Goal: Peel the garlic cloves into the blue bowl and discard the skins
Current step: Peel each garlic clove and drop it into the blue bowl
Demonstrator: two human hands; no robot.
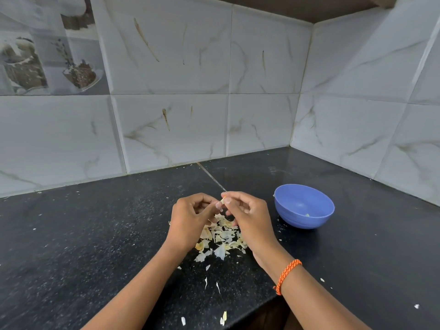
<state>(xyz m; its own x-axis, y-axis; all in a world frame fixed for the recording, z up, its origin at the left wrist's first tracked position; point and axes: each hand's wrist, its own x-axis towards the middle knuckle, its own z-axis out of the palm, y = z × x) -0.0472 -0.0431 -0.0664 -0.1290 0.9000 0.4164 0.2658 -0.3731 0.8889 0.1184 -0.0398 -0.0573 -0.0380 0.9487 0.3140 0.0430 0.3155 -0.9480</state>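
Now | blue bowl (304, 206): one pale scrap inside | left hand (190, 220), right hand (247, 217): pinching garlic clove (222, 200)

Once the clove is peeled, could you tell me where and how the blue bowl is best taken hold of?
Grip the blue bowl by its rim on the near left edge, coming in with the right hand, which is closest. The bowl stands upright and open on the counter, its sides curve in towards the base, so a thumb-inside pinch on the rim is probably surest.
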